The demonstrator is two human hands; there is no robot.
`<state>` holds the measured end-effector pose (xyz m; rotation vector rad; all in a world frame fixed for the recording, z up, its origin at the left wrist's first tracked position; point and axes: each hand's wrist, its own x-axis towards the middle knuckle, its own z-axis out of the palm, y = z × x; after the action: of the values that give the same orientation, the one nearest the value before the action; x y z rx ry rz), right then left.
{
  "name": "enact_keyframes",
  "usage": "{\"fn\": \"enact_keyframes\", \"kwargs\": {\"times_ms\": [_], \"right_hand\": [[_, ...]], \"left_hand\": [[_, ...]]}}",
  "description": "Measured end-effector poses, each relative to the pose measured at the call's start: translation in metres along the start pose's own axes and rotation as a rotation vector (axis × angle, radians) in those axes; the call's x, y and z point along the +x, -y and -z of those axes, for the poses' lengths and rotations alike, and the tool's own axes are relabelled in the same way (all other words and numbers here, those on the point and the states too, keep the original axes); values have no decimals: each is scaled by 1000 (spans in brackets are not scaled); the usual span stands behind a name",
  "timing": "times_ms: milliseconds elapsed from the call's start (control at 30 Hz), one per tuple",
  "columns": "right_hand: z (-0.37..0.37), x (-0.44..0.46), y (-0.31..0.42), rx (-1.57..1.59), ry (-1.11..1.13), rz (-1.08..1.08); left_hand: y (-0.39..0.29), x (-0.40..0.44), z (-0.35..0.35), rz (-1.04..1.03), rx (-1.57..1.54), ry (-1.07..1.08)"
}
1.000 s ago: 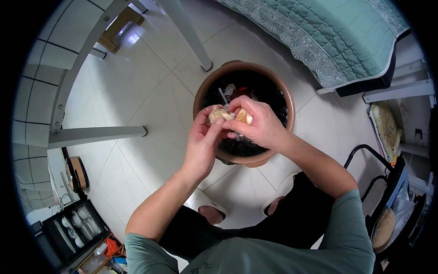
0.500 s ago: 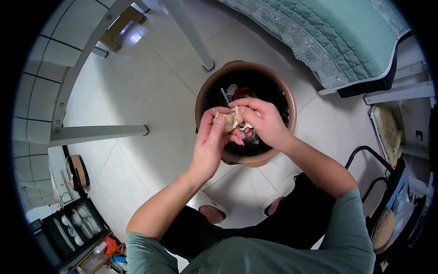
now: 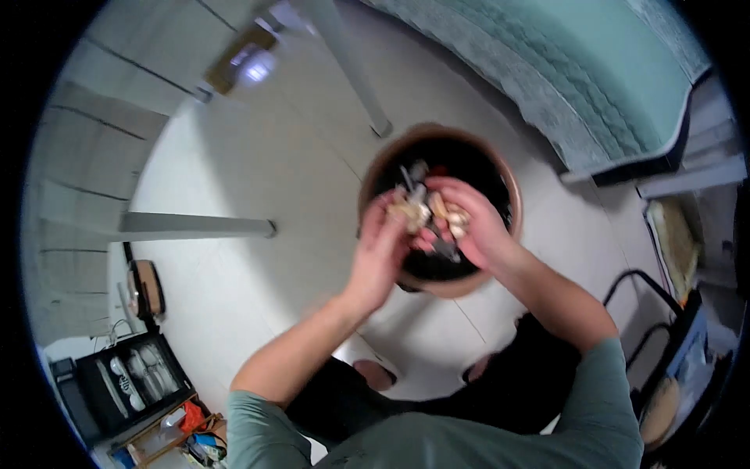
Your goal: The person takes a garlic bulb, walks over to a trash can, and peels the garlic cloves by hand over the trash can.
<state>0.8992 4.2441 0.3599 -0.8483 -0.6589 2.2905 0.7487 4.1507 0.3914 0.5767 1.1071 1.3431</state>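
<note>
Partly hidden garlic (image 3: 406,213): sits above the bin (image 3: 453,288), in the grip of the left hand (image 3: 376,250); blurred at the edges and covered in part by fingers.
Left hand: curls nearly closed around the garlic, thumb side toward the camera; hard to make out at the fingertips.
Right hand (image 3: 486,228): bends half-closed around cloves (image 3: 456,224), just beside the left; cannot count the cloves for blur.
Grey scrap (image 3: 445,248): shows below the hands, hanging or lying, cannot tell which.
Inside the bin: dark, with a pale stick (image 3: 406,178) and a red bit (image 3: 439,170) beyond the fingers; blocked in the middle by both hands.
Feet (image 3: 375,376): peek out near the bin, partly covered by black trousers (image 3: 500,367).
Table legs (image 3: 195,225): reach in from left and top, one close to the bin rim.
Bed cover (image 3: 578,62): fills the upper right, green and quilted, cut off at the top.
Lower left: holds a black tray (image 3: 141,381) and a red bag (image 3: 190,417), with contents too smeared to name.
Right edge: crowded by a bent black bar (image 3: 637,272) and a yellowish pad (image 3: 673,234), near the dark border.
</note>
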Motion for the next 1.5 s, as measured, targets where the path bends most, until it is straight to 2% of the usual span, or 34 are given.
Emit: {"fn": "enact_keyframes", "kwargs": {"times_ms": [67,133,267,400,467,600,767,833,967,1067,1167,1233,1267,1333,1367,1433,1467,1500], "right_hand": [[-3,0,2,89,199,-33],[4,4,-3,-13,66,-41],[21,15,0,-65,9,-17],[36,26,1,-170,-30,-6],[41,34,-2,-222,-36,-27],[43,36,-7,-281,-9,-26],[43,35,-15,-329,9,-56],[45,36,-16,-328,22,-66],[45,38,-19,-340,17,-76],[53,43,-24,-348,13,-71],[52,41,-26,-380,21,-61],[48,37,-25,-401,18,-59],[46,33,-24,-392,9,-69],[47,31,-23,-377,-7,-76],[49,30,-23,-379,7,-66],[49,30,-21,-376,18,-52],[49,28,-19,-375,15,-52],[48,28,-18,-376,13,-54]], "left_hand": [[7,1,4,-24,18,77],[13,6,6,-6,40,67],[11,12,10,-137,253,37],[-24,11,4,-277,285,9],[-44,3,5,-272,368,-19],[-116,-31,4,-316,442,-37],[-242,-106,-6,-668,703,-119],[-286,-138,-12,-825,767,-208],[-371,-179,6,-1098,1073,-613],[-416,-180,5,-1065,974,-649],[-431,-159,-6,-1010,1071,-647],[-431,-135,-18,-985,1101,-484],[-434,-126,-19,-920,1135,-442],[-436,-111,-23,-713,1261,-489],[-436,-105,-20,-712,1262,-481],[-436,-95,-15,-797,1712,-758],[-437,-94,-11,-796,1712,-751],[-436,-97,-13,-859,1861,-847]]}}
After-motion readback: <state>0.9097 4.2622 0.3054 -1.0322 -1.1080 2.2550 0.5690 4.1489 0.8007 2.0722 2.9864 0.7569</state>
